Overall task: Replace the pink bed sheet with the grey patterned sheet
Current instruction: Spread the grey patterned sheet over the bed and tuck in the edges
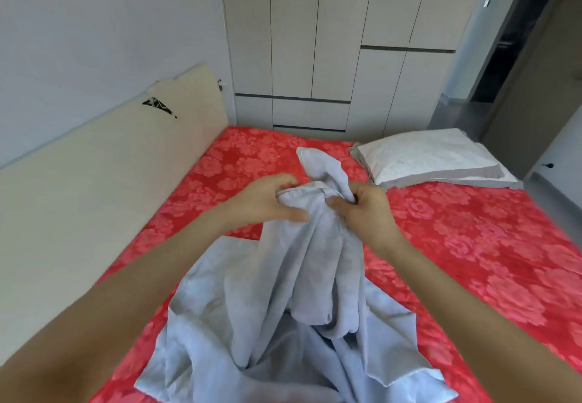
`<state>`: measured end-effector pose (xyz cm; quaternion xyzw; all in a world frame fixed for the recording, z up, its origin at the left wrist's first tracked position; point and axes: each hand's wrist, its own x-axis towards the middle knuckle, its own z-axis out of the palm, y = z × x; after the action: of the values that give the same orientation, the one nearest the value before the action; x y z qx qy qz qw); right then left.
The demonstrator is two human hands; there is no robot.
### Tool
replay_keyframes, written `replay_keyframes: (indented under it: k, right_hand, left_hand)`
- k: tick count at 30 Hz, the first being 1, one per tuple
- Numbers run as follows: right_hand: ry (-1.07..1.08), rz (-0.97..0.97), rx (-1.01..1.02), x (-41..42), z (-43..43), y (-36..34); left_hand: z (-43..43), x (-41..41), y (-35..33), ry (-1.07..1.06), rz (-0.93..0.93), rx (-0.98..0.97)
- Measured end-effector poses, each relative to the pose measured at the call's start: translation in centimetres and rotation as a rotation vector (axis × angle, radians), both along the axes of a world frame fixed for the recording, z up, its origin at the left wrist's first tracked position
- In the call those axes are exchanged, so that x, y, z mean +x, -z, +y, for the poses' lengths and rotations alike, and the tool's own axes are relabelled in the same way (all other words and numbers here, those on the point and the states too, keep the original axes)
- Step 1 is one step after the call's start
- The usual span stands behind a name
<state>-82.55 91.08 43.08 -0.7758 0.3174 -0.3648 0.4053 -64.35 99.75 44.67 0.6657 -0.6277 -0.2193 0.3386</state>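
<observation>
Head: grey sheet (pixel 299 276) bunched between hands (pixel 267 202) (pixel 367 212) (gripped).

Free for passing over the flat pink bed sheet (pixel 466 245) on the right, and over the far-left strip between the cream panel (pixel 94 188) and the grey sheet (pixel 283 292). Blocked in the near middle by the grey sheet, heaped on the bed and bunched up between the left hand (pixel 264 202) and the right hand (pixel 370 213), and at the far right by the pillows (pixel 425 160). Hemmed in on the left by the cream panel and at the far end by the wardrobe (pixel 315 56).
</observation>
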Motion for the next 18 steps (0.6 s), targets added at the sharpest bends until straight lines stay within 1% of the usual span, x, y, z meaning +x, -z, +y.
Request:
replay_keyframes:
  k: [4, 6, 7, 8, 10, 13, 14, 16, 18]
  right_hand:
    - [-0.089, 0.043, 0.008, -1.8, -1.0, -1.8]
    - [-0.103, 0.027, 0.086, -3.2, -2.0, -2.8]
    - [-0.117, 0.033, 0.136, -4.0, -2.6, -3.3]
    - [-0.141, 0.071, 0.191, -4.9, -3.3, -3.4]
    - [-0.193, 0.273, 0.273, -6.7, -4.8, -2.6]
    - [-0.219, 0.724, 0.332, -8.6, -6.0, 2.3]
    - [-0.235, 0.866, 0.331, -9.1, -6.1, 4.6]
    - [-0.287, 1.105, 0.318, -9.7, -5.5, 9.0]
    - [-0.34, 1.309, 0.333, -10.1, -4.6, 13.5]
  left_hand:
    - [0.9, 1.4, 5.8, -0.134, -0.156, 0.263]
    - [1.9, 2.6, 8.1, -0.188, -0.223, 0.361]
    - [2.6, 3.2, 9.0, -0.209, -0.221, 0.388]
    - [3.4, 3.9, 9.7, -0.234, -0.231, 0.407]
    - [5.0, 5.1, 10.7, -0.268, -0.37, 0.469]
    - [6.9, 6.5, 11.2, -0.226, -0.736, 0.585]
    - [7.1, 7.0, 11.6, -0.213, -0.816, 0.621]
    - [7.3, 7.5, 12.7, -0.192, -0.916, 0.698]
    - [7.2, 7.0, 15.6, -0.105, -0.922, 0.856]
